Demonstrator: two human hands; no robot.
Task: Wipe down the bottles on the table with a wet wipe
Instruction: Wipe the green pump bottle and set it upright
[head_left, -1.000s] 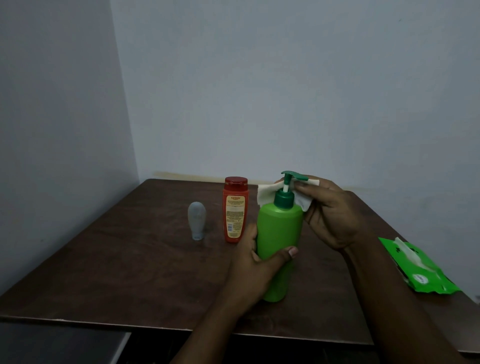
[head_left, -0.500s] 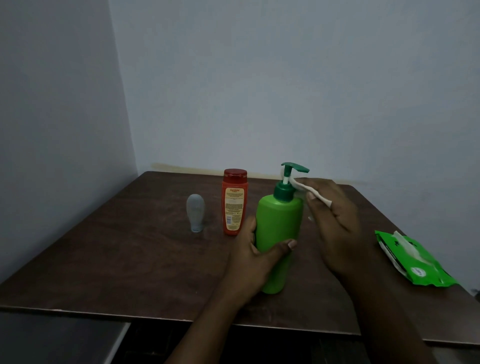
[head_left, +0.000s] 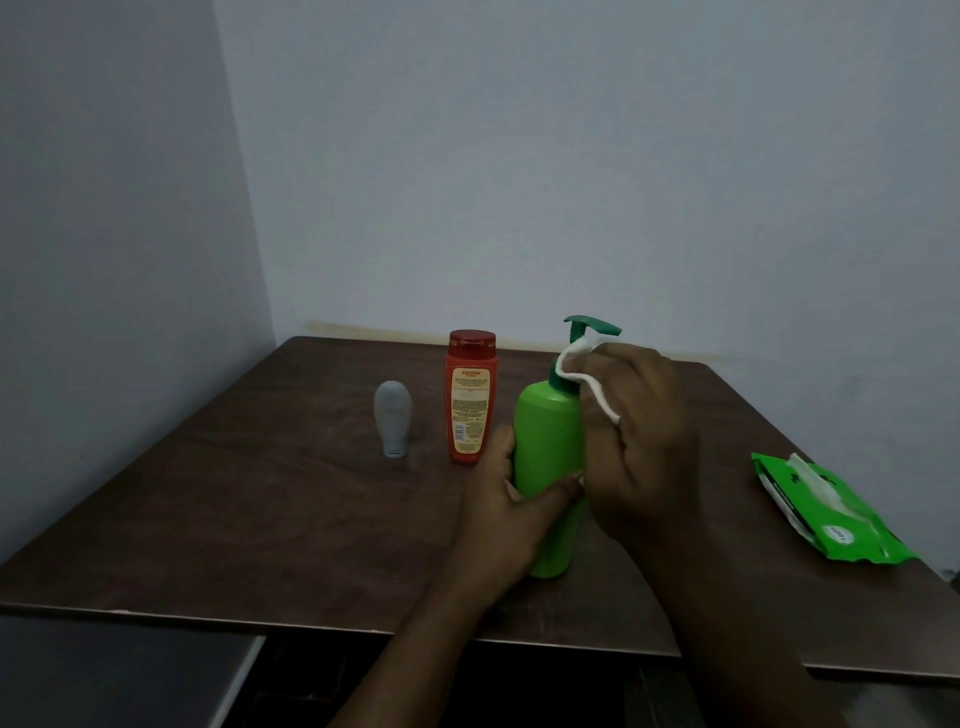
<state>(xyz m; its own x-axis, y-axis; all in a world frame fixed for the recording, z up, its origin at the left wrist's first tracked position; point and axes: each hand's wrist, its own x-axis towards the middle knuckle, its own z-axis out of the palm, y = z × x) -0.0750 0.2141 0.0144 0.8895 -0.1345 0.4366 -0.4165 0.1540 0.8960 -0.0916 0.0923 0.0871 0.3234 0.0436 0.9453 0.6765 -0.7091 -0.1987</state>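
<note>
Pump bottle (head_left: 545, 441) right of two smaller bottles (head_left: 470, 397).

Surface: dark wood table (head_left: 270, 519) | red bottle (head_left: 470, 397) upright; grey bottle (head_left: 392, 418) left of it (cap down); green pump bottle (head_left: 548, 457) right; wipes pack (head_left: 831, 512) far right

Bottles in green, red and grey on a dark brown table (head_left: 260, 519).

A bright green pump bottle (head_left: 548, 457) with a darker green pump is seen beside a white wipe (head_left: 584, 376). A red bottle (head_left: 470, 397) bears a cream label; a small bottle (head_left: 392, 418) is pale grey. Near the right edge, a green wipe pack (head_left: 831, 512) is seen.
</note>
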